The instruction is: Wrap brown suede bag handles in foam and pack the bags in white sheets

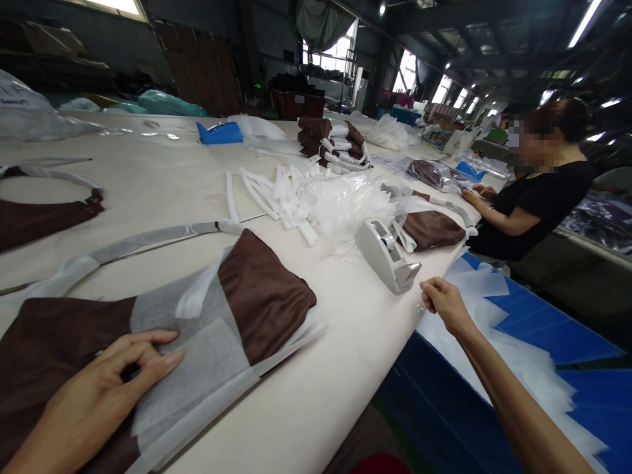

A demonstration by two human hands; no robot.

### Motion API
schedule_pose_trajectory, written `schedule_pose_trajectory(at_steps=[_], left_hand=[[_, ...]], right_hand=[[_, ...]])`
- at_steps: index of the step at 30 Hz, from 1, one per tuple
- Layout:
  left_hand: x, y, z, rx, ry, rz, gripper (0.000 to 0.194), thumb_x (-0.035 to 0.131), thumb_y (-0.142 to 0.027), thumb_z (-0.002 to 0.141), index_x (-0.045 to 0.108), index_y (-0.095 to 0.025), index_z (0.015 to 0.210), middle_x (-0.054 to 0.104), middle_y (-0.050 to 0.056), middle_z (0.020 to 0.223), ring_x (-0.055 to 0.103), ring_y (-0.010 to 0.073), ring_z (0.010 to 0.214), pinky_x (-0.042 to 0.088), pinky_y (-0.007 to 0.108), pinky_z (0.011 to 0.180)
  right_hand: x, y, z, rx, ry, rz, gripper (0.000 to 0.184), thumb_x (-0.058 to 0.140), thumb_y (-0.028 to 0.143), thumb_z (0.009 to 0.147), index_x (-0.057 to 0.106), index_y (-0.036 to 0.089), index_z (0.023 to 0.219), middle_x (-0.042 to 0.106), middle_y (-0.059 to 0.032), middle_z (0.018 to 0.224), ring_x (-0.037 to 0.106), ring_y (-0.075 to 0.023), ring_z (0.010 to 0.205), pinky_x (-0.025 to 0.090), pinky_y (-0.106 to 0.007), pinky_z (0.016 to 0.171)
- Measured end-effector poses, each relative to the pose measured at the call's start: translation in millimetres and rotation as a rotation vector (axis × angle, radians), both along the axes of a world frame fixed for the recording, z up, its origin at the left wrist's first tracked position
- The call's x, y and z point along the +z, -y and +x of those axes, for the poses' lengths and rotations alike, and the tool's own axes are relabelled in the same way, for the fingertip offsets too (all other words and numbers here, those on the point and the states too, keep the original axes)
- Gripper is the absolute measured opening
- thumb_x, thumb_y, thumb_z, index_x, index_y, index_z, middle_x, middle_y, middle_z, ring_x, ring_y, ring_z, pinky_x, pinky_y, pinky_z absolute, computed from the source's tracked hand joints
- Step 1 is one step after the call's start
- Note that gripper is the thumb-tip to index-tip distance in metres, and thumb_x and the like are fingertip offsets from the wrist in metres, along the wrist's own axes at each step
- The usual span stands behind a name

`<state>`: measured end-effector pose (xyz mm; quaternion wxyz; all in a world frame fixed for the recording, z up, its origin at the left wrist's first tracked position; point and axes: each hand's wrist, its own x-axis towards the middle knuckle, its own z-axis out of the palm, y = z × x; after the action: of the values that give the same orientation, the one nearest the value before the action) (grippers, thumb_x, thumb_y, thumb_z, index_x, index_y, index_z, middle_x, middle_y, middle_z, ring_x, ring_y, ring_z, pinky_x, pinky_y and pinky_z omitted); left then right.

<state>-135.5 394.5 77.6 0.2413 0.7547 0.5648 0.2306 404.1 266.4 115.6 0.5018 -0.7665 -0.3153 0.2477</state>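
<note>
My left hand (93,388) lies low on the folded brown fabric bag (257,296), fingers loosely curled and pressing a sheet of thin white tissue paper (207,368) flat against it; nothing is pinched there that I can make out. The bag's far fold sits just short of open cream tabletop (336,368), which runs bare to the near table edge. My right hand (442,299) is out at that edge, closed into a loose fist just beside the grey plastic tape dispenser (388,253); I cannot tell whether it holds a bit of tape. Between the bag and the dispenser the surface is open. Beyond the dispenser lie a crumpled clear plastic bag (345,204) and a scatter of white paper-wrapped handles (276,194). Off the edge, below my right arm, white sheets (494,283) lie over blue board (543,329). Farther along the same edge a person in a black top (538,197) has a hand on the table.
</note>
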Motion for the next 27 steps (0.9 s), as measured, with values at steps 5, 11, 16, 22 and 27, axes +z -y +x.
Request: schedule_pose_trajectory(at_steps=[5,11,16,22,27], left_hand=[[28.5,16.3,19.9,0.06,0.054,-0.073,0.049,0.057,-0.066,0.073,0.053,-0.022,0.054,0.069,-0.003,0.113,0.061,0.0259,0.105,0.041,0.037,0.097],[45.5,33.2,33.3,0.064,0.121,-0.055,0.036,0.056,-0.047,0.079,0.044,-0.021,0.057,0.068,0.002,0.113,0.062,0.0202,0.095,0.043,0.03,0.078],[42.7,37.1,33.3,0.073,0.138,-0.064,0.032,0.059,-0.038,0.08,0.045,-0.02,0.057,0.068,0.0,0.113,0.062,0.0195,0.099,0.042,0.031,0.081],[42.0,38.9,33.9,0.082,0.173,-0.053,0.032,0.061,-0.032,0.08,0.04,-0.021,0.057,0.068,0.0,0.111,0.062,0.0203,0.1,0.042,0.032,0.079],[39.6,39.4,33.0,0.076,0.17,-0.045,0.031,0.061,-0.027,0.081,0.04,-0.021,0.059,0.068,0.0,0.111,0.062,0.0204,0.099,0.042,0.032,0.079]], right_hand=[[12.3,30.0,-26.9,0.103,0.055,-0.08,0.046,0.068,0.061,0.068,0.049,0.022,0.053,0.046,0.0007,0.045,0.038,-0.0121,0.04,0.03,-0.027,0.04],[104.6,21.9,-113.2,1.091,0.114,-0.395,0.035,0.063,0.052,0.084,0.062,0.023,0.063,0.057,-0.0034,0.056,0.053,-0.0171,0.052,0.044,-0.028,0.05],[138.2,-46.3,-208.1,1.812,0.098,-0.514,0.02,0.055,0.029,0.092,0.073,0.023,0.086,0.067,-0.0019,0.071,0.06,-0.0155,0.063,0.045,-0.024,0.06],[108.1,-151.0,-292.9,1.993,0.623,-0.416,0.023,0.056,0.012,0.083,0.057,0.02,0.062,0.056,0.0064,0.054,0.049,-0.0098,0.052,0.034,-0.021,0.055],[104.2,-184.2,-323.7,1.993,0.938,-0.374,0.021,0.062,0.008,0.076,0.058,0.021,0.06,0.05,0.008,0.049,0.043,-0.01,0.05,0.027,-0.025,0.053]])
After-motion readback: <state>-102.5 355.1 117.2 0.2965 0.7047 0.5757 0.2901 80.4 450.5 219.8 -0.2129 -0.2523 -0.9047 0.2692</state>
